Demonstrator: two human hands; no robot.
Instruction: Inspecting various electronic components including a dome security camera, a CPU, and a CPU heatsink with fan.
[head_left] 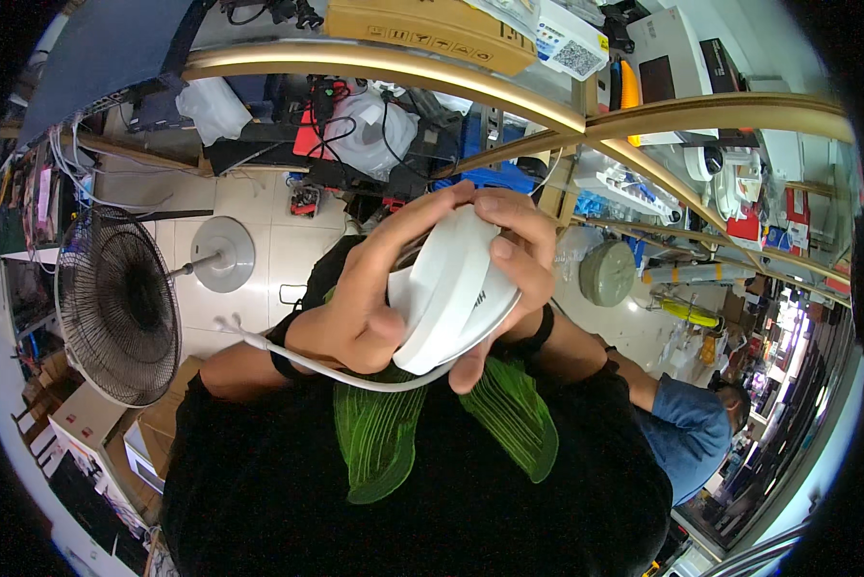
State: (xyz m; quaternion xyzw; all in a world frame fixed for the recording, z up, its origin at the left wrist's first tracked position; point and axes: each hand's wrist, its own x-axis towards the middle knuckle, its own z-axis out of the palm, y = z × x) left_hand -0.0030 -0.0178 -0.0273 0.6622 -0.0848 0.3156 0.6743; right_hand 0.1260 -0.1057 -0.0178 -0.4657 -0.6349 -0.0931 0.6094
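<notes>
In front of my chest I hold a white round security camera (442,288), tilted, with its broad rim turned toward me. My left hand (360,298) is closed around its left side, the thumb bent against the lower edge. My right hand (523,255) grips the upper right side, with fingers over the top and the thumb below. A white cable (355,381) comes out from under the camera and runs left past my left wrist, ending in several loose connectors (235,329). The side of the camera facing away from me is hidden.
A black standing fan (119,303) with a pale round base (224,254) is at the left. Gold-edged glass shelving (393,72) crosses ahead, holding boxes and cables. A round stool (607,272) stands right. A person in a blue shirt (687,433) is at the lower right.
</notes>
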